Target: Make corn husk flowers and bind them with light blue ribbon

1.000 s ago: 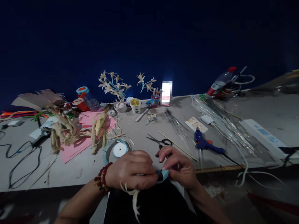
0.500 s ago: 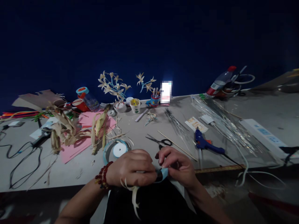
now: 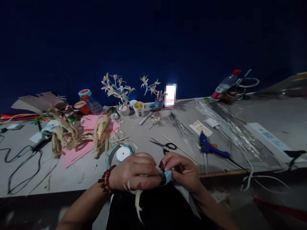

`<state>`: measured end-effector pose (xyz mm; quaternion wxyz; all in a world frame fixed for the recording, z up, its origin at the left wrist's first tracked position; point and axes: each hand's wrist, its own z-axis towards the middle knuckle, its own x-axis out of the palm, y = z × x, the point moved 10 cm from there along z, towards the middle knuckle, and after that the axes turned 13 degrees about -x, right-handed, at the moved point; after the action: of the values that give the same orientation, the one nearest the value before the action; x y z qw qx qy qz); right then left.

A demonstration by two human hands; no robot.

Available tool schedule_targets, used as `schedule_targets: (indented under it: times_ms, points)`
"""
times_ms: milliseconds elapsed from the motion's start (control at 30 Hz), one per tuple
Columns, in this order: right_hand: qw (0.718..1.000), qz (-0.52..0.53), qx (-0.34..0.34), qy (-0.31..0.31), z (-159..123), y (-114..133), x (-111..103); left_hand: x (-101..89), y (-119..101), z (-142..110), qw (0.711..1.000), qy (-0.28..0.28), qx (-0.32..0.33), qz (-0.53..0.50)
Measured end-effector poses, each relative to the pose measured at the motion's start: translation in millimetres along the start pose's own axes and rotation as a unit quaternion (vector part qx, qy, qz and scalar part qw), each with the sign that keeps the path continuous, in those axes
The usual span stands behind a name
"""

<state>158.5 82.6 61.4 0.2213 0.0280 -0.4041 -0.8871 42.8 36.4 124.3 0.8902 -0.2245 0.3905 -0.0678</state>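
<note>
My left hand (image 3: 135, 171), with a beaded bracelet at the wrist, is closed around a pale corn husk flower (image 3: 137, 203), whose petals hang down below the fingers. Its stem is hidden in the fist. Between the two hands shows a short piece of light blue tape (image 3: 167, 176). My right hand (image 3: 183, 171) pinches this tape with thumb and fingers. Just beyond the left hand lie a roll of tape with a white core (image 3: 123, 154) and a blue ring-shaped roll (image 3: 109, 161). Scissors (image 3: 165, 146) lie beyond the right hand.
Husks (image 3: 68, 129) lie over pink paper (image 3: 78, 153) on the left. Finished husk flowers (image 3: 117, 88) stand at the back near a paper cup (image 3: 138, 110). To the right are wires (image 3: 181, 126), a blue glue gun (image 3: 211, 147), a power strip (image 3: 268, 140) and a tilted bottle (image 3: 225, 84).
My right hand has shifted very slightly, and the blue tape between the hands sits at a slightly different angle. My left hand and the husk flower have hardly moved.
</note>
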Motion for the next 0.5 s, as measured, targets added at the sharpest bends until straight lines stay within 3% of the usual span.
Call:
schedule_targets:
  times_ms: [500]
  points:
    - [1.000,-0.017,0.005,-0.003,-2.9,0.9,2.8,-6.1,-5.5,1.2,1.000,-0.008,0.011,0.012]
